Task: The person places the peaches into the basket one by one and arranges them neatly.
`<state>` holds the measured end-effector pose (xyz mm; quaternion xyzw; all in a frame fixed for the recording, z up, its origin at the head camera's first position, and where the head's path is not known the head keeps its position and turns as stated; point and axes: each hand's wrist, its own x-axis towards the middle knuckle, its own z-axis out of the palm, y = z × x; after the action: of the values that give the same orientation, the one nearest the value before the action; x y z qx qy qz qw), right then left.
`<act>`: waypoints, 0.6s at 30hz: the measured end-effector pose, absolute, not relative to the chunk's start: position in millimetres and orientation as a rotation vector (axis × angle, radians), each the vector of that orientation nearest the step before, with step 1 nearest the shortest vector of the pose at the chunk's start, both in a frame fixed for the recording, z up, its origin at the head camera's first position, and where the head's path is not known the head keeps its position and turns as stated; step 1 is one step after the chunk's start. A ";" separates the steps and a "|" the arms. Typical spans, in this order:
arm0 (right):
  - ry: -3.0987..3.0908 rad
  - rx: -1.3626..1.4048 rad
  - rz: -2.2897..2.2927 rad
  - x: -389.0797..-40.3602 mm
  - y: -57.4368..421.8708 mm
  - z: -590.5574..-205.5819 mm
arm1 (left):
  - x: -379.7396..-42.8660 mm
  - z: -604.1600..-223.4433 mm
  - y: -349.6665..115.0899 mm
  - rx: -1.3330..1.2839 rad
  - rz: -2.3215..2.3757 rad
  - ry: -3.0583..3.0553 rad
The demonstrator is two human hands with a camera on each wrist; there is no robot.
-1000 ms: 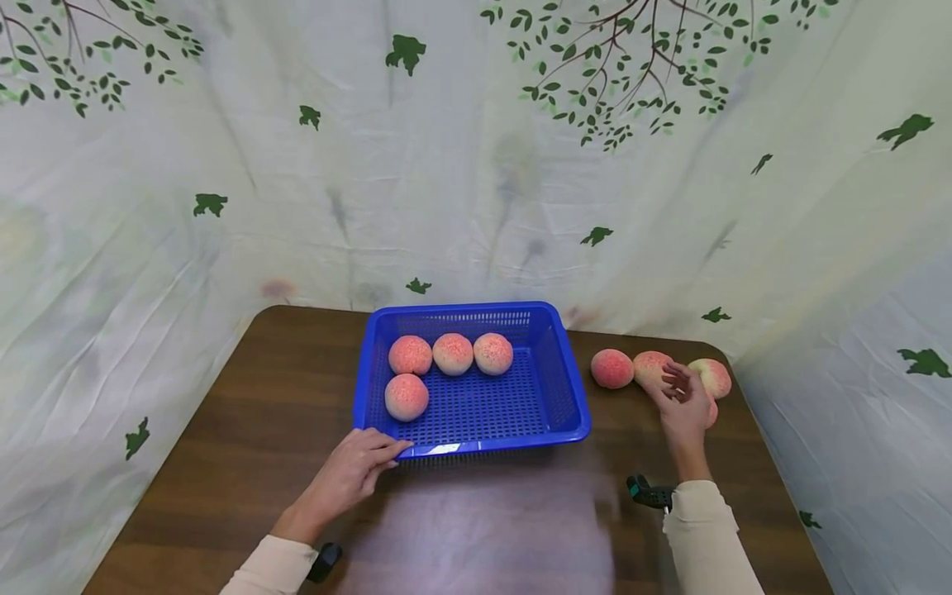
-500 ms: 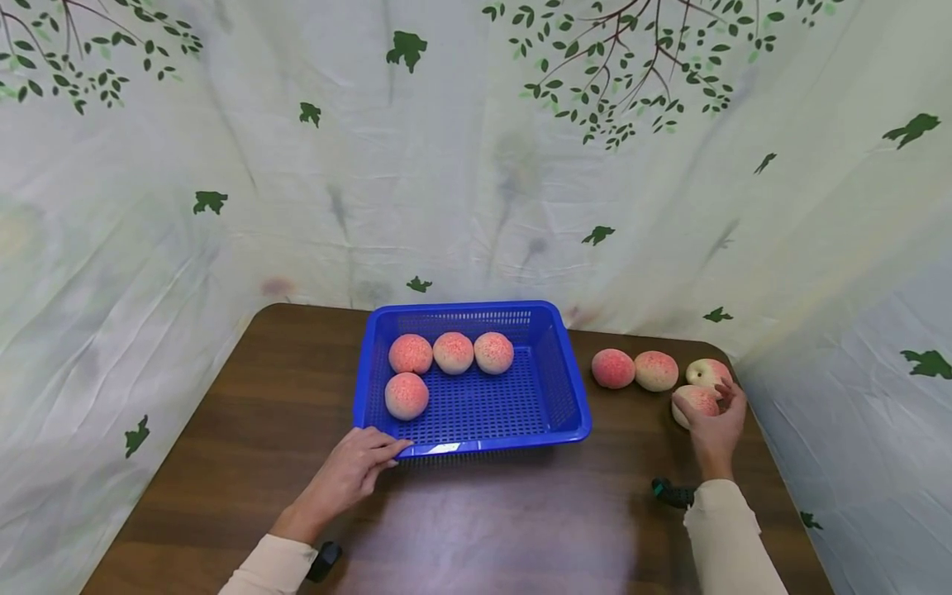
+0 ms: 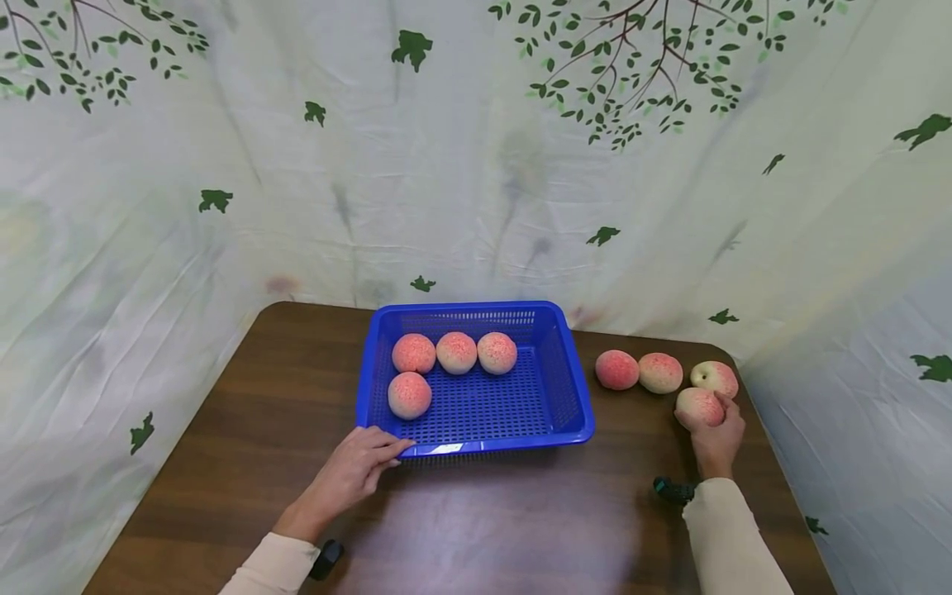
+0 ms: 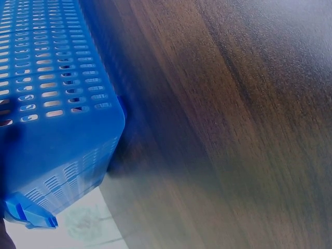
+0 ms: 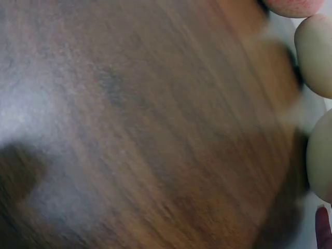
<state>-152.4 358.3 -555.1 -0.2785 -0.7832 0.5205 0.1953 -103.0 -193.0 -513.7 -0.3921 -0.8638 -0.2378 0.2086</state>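
At the near left corner of the blue plastic basket (image 3: pixel 476 449), my left hand (image 3: pixel 352 469) grips the rim. The basket's slotted side (image 4: pixel 62 129) fills the left of the left wrist view. Several pink and cream peaches sit inside, among them a front one (image 3: pixel 410 396) near the left wall. Over at the right, my right hand (image 3: pixel 720 438) holds a peach (image 3: pixel 697 409) between thumb and fingers, low over the table. Right behind it is a paler peach (image 3: pixel 716 378) with its stem hollow showing. One fingertip (image 5: pixel 323 228) shows beneath the peach (image 5: pixel 321 158) in the right wrist view.
Two more peaches, a red one (image 3: pixel 617 369) and a pinkish one (image 3: pixel 660 373), lie side by side right of the basket. The brown wooden table (image 3: pixel 491 529) ends against a leaf-printed cloth (image 3: pixel 476 165) at the back and sides.
My right hand has moved right from above the peaches and come down onto the nearest one, which it now grips. My left hand stays on the basket rim.
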 end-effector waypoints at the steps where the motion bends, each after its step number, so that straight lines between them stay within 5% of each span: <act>1: -2.204 -0.789 1.452 -151.9 358.4 -555.3 | -103.0 -513.8 -192.9 -1.091 -0.661 -2.401; 18: -2.169 -0.888 1.537 -143.9 360.1 -554.8 | -103.2 -514.3 -192.2 -1.089 -0.664 -2.378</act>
<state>-143.9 360.1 -554.8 -0.3123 -0.7627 0.5406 0.1686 -103.2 -192.2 -514.3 -0.3937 -0.8597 -0.2399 0.2200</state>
